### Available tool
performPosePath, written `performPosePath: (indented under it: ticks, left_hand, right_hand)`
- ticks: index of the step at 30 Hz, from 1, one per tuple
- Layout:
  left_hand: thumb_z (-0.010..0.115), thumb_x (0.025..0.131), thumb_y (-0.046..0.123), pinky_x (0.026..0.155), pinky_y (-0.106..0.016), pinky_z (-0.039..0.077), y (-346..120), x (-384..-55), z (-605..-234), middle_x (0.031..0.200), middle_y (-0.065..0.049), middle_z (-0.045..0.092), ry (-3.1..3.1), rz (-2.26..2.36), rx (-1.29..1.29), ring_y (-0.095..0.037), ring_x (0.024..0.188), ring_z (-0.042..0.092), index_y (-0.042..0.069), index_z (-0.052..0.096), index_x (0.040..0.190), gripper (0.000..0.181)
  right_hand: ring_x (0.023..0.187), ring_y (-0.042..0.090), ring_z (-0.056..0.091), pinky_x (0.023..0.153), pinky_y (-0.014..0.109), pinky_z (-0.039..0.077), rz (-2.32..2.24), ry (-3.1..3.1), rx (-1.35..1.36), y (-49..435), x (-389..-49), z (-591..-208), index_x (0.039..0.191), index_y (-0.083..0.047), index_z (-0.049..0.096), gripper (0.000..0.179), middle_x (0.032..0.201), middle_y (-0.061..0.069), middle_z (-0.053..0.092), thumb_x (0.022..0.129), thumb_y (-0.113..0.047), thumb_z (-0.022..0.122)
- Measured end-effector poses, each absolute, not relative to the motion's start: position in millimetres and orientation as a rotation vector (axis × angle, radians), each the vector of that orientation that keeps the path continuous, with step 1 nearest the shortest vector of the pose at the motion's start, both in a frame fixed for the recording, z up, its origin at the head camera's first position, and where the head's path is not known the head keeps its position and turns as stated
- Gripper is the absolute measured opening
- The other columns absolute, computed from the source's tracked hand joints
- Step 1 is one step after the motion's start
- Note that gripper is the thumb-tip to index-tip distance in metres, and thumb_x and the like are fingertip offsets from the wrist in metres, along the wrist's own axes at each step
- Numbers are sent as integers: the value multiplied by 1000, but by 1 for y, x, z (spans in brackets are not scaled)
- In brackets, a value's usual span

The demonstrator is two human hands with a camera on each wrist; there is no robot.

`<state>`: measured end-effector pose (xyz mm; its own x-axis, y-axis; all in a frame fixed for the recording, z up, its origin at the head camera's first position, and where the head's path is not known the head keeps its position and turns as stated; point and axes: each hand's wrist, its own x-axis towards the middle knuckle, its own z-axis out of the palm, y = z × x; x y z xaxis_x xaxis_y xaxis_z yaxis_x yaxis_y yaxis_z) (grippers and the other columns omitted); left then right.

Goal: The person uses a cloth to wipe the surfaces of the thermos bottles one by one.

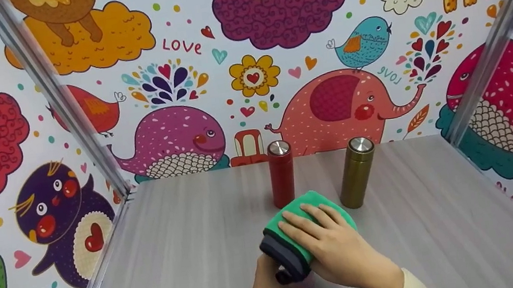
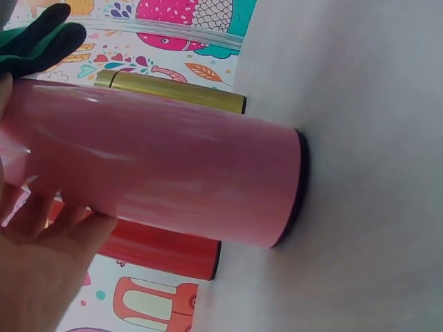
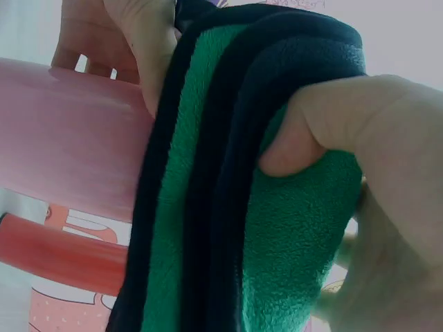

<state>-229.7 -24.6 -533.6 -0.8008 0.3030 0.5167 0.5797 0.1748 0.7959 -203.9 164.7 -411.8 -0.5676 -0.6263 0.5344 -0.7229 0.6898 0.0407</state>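
A glossy pink bottle point(image 2: 180, 166) with a black base ring stands on the table, largely covered from above in the head view. My left hand point(image 1: 261, 282) grips it around its body, fingers on its side in the left wrist view. Over the bottle's upper end lies a folded green towel point(image 1: 313, 202) with dark edging. My right hand point(image 1: 342, 251) holds this towel, its fingers spread across the top and its thumb point(image 3: 291, 152) hooked into a fold. The bottle's top is hidden beneath the cloth.
Behind the hands stand a red flask point(image 1: 282, 180) and an olive-gold flask point(image 1: 358, 175), both upright with silver lids. The grey table point(image 1: 189, 237) meets cartoon-printed walls at the back and sides, with metal posts point(image 1: 79, 117) at the corners.
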Motion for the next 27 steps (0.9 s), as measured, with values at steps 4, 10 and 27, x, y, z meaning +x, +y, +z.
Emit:
performPosePath:
  ticks: [4, 10, 27]
  left_hand:
    - [74, 82, 0, 101, -43, 48, -23, -230, -535, 130, -2, 62, -2183, -1856, -854, -23, 123, 58, 14, 56, 135, 57]
    - [81, 84, 18, 103, -52, 44, -23, -234, -533, 141, 2, 56, -2173, -1965, -856, -23, 129, 53, 23, 46, 149, 74]
    - [75, 84, 0, 84, -35, 58, -23, -229, -528, 120, -5, 63, -2181, -1666, -694, -19, 106, 62, 4, 53, 141, 61]
  right_hand:
    - [127, 35, 49, 100, 59, 41, 229, -2464, 961, 166, -208, -411, 149, -15, 48, 81, 151, 4, 46, 72, -17, 72]
    - [122, 31, 53, 97, 53, 45, 289, -2517, 899, 174, -206, -413, 150, -12, 46, 79, 151, 7, 47, 75, -17, 70]
    - [115, 20, 61, 91, 43, 54, 638, -2254, 892, 208, -189, -433, 142, -20, 58, 72, 137, -4, 60, 77, -3, 82]
